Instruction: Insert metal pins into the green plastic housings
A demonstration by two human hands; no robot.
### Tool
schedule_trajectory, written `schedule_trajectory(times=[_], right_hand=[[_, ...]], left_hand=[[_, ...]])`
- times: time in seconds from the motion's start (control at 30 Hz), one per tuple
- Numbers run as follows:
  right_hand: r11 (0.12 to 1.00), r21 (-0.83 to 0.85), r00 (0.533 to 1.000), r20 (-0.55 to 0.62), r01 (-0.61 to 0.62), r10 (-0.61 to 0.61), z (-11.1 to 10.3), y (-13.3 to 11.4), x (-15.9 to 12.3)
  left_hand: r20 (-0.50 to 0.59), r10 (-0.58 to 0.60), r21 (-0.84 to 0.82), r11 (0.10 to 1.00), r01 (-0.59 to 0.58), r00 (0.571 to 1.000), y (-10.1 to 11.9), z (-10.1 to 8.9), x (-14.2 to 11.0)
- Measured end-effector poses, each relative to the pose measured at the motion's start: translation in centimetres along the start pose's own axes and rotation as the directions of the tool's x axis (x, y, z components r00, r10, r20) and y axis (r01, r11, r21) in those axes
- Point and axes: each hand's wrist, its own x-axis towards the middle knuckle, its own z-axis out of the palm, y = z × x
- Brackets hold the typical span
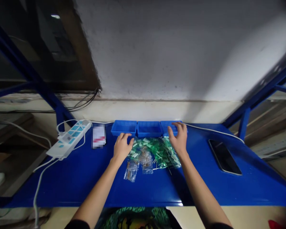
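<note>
On the blue table lies a loose heap of small green and clear pieces [157, 151], too small to name for certain. Small clear plastic bags [131, 170] with brownish, screw-like parts inside rest at its near left side. My left hand [122, 146] is at the heap's left edge, fingers spread and bent, holding nothing that I can see. At the right, my right hand [178, 138] is open over the heap's far right side, its fingertips in front of the right blue tray [165, 124]. The middle blue tray [149, 128] and left blue tray [124, 127] stand beside it in a row.
A white power strip [70, 140] with cables lies on the left of the blue table [104, 187], next to a white card or packet [99, 136]. A black phone [225, 157] lies at the right. Blue frame posts [243, 124] rise at both sides, and a wall stands behind.
</note>
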Motion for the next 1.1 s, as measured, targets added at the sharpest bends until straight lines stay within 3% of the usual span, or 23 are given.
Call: schedule_trajectory(times=[0.07,0.13,0.3,0.37,0.43,0.5,0.57,0.63,0.73,0.8,0.9,0.97,1.03,1.1], right_hand=[[0.996,0.034,0.991,-0.102,-0.082,0.085,-2.0,-1.1,-2.2],[0.983,0.072,0.975,-0.133,-0.168,0.176,-3.8,-1.8,-5.2],[0.921,0.104,0.922,-0.056,-0.377,0.383,-6.7,-2.9,-11.7],[0.899,0.096,0.905,0.053,-0.426,0.423,-7.3,-4.0,-12.3],[0.862,0.120,0.859,0.222,-0.493,0.461,-7.4,-5.7,-11.7],[0.757,0.242,0.766,0.431,-0.607,0.476,-6.8,-7.5,-10.3],[0.612,0.368,0.680,0.605,-0.700,0.414,-5.6,-9.0,-9.0],[0.526,0.437,0.651,0.678,-0.730,0.340,-4.2,-9.7,-8.0],[0.489,0.497,0.673,0.677,-0.717,0.299,-2.3,-9.5,-7.0],[0.505,0.511,0.698,0.649,-0.696,0.304,-1.2,-9.1,-6.3],[0.652,0.505,0.800,0.528,-0.566,0.285,0.2,-9.1,-4.9],[0.771,0.477,0.875,0.439,-0.421,0.206,0.8,-9.5,-4.0],[0.822,0.457,0.896,0.423,-0.339,0.134,1.1,-10.0,-3.6],[0.812,0.460,0.884,0.447,-0.360,0.139,1.1,-10.2,-4.0]], left_hand=[[0.116,-0.048,0.029,0.999,0.045,0.992,-0.5,0.4,-1.1],[0.169,-0.063,0.002,0.998,0.063,0.984,-0.9,1.0,-1.4],[0.118,-0.018,-0.172,0.984,0.038,0.993,-1.5,1.1,-0.6],[0.110,0.026,-0.241,0.970,0.001,0.994,-1.2,0.6,-0.8],[0.079,0.094,-0.350,0.935,-0.060,0.992,-0.2,-0.2,-1.5],[-0.019,0.204,-0.538,0.823,-0.183,0.979,1.4,-1.1,-2.5],[-0.014,0.305,-0.633,0.734,-0.245,0.952,3.0,-1.9,-3.5],[-0.013,0.351,-0.688,0.676,-0.263,0.936,4.2,-2.5,-4.1],[-0.012,0.363,-0.709,0.654,-0.265,0.932,4.5,-2.8,-4.1],[-0.015,0.288,-0.715,0.667,-0.212,0.957,4.0,-2.8,-3.9],[0.010,0.023,-0.763,0.646,-0.007,1.000,3.0,-2.8,-3.7],[0.108,-0.127,-0.810,0.564,0.162,0.986,2.4,-2.8,-3.7],[0.170,-0.196,-0.808,0.534,0.251,0.966,1.8,-2.6,-3.3],[0.097,-0.196,-0.736,0.645,0.203,0.976,1.0,-2.2,-2.2]])
